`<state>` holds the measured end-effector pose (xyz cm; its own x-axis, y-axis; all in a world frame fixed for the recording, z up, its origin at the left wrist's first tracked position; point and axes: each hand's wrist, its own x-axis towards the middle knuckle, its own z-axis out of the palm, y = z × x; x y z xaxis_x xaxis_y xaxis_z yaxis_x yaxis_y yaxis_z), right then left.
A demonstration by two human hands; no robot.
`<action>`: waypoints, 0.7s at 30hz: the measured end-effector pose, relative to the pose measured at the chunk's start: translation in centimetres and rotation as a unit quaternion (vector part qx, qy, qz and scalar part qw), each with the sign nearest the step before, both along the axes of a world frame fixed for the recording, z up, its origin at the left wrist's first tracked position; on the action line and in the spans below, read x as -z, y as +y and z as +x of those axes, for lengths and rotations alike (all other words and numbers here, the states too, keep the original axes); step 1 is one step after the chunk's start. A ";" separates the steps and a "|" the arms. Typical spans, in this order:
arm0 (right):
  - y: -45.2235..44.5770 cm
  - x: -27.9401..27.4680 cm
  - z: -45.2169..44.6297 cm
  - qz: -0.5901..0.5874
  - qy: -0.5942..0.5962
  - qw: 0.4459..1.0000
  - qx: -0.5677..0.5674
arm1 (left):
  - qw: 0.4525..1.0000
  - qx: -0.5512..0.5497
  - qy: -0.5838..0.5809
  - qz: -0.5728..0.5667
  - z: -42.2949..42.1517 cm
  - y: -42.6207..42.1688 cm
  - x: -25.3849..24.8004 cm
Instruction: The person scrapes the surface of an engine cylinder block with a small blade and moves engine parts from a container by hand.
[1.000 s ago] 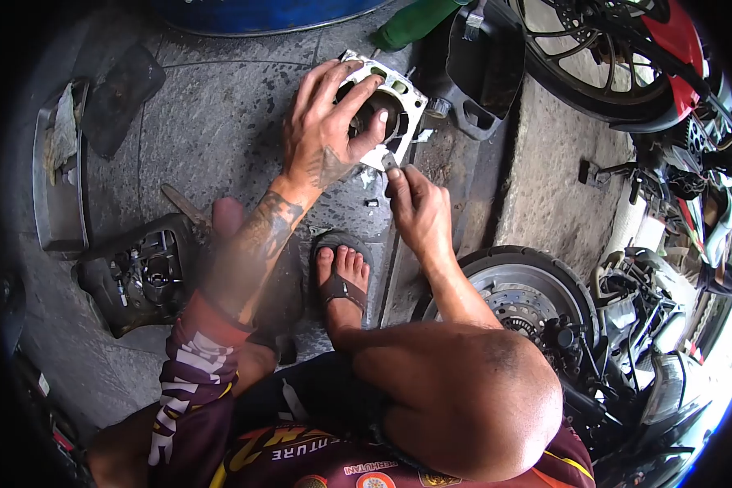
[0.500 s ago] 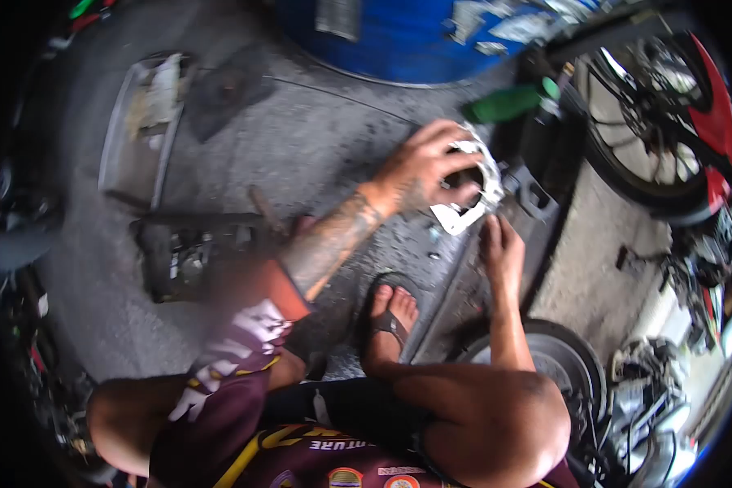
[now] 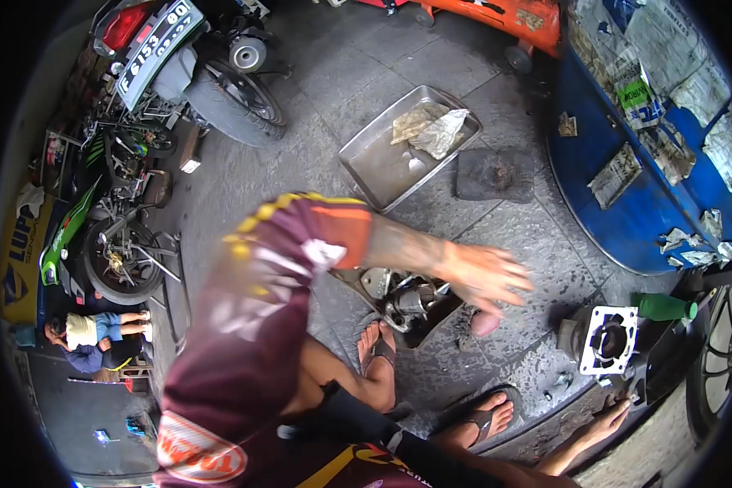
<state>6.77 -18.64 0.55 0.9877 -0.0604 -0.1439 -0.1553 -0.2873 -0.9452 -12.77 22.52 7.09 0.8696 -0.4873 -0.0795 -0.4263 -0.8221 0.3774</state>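
Note:
My left hand is open and holds nothing, fingers spread, above the floor beside a dark tray of metal engine parts. Just below it lies a rounded pinkish object. At the lower right, my right hand has its fingers pressed together around something small at the fingertips, too small to name. Near it, the metal engine block rests by itself on the floor, its pale flat face with a round central opening turned up.
A metal pan holds crumpled paper, with a dark flat pad beside it. A blue drum and green bottle are at the right. Motorcycles stand upper left; a person is at far left.
The view has swung left. My left hand has let go of the engine block and moved away from it. My right hand is now slightly apart from the block.

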 end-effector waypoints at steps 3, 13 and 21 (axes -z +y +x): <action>1.0 -2.0 0.8 -0.033 -0.087 0.991 -0.096 | 0.994 -0.068 0.078 0.027 -7.8 5.6 -4.0; 4.2 0.3 0.1 0.025 -0.063 0.984 -0.168 | 0.550 -0.778 0.275 -0.132 -28.6 1.3 1.3; 4.3 1.2 1.0 -0.027 -0.052 0.992 -0.109 | 0.297 -0.833 0.244 -0.398 -25.0 -2.8 5.5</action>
